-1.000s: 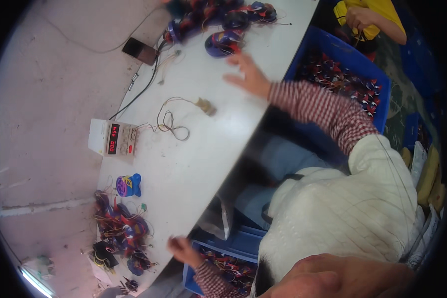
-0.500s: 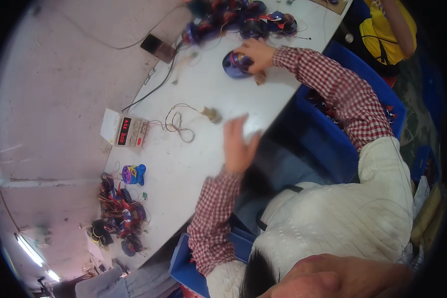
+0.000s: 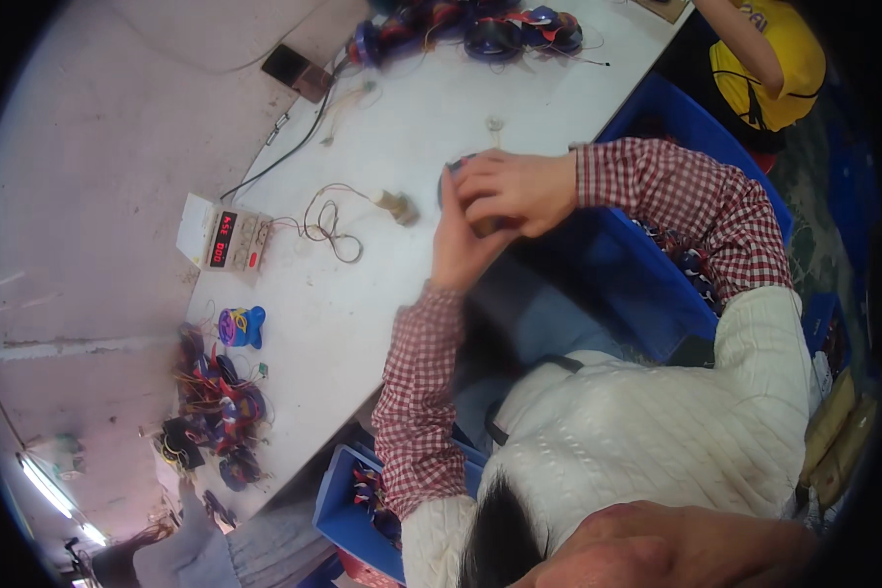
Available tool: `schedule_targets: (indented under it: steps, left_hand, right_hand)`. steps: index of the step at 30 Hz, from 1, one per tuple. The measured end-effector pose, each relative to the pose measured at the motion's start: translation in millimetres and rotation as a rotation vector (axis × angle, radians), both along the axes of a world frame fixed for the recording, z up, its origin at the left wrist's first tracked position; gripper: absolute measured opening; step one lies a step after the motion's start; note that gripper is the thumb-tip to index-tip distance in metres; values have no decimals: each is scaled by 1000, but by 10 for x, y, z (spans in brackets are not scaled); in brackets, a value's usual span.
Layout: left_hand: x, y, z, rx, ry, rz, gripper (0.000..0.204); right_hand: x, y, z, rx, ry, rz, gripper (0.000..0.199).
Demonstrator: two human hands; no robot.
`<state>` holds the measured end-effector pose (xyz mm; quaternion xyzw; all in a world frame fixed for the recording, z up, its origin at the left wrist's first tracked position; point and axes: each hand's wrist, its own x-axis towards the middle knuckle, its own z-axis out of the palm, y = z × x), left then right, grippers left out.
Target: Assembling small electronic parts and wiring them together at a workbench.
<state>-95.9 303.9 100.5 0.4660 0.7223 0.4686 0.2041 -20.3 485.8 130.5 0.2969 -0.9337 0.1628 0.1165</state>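
We find the right hand [image 3: 521,191] curled over a dark blue piece [image 3: 465,161], mostly hidden, by the edge of the desk [image 3: 348,314]; the left hand [image 3: 459,243] cups it. We judge this two-handed handling; the next move calls for steady support.

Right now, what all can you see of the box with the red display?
A pale box, plastic or painted metal, hard to tell. Its front has a dark display lit with red digits, a red button and small controls too blurred to make out. It stands on the white table near the wall; thin wires run from its front. Neither the left hand nor the right hand touches it.
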Motion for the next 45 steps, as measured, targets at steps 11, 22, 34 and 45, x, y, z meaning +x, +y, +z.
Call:
schedule_targets:
  steps: [11, 22, 34, 45]
  left_hand:
    - [249, -561, -258, 409, -684, 486, 68]
    - [382, -2056, -168, 812, -597, 812, 58]
    - [-590, -2874, -403, 376, -197, 1203, 75]
    - [-977, -3219, -601, -52, -87, 1181, 73]
  right_hand:
    - [-707, 227, -265, -235, -487, -523, 43]
    - [-593, -54, -307, -865, -936, -444, 23]
    - [-536, -1124, -520, -1195, -1016, -593, 15]
    - [-687, -1198, -361, -1019, -959, -622, 15]
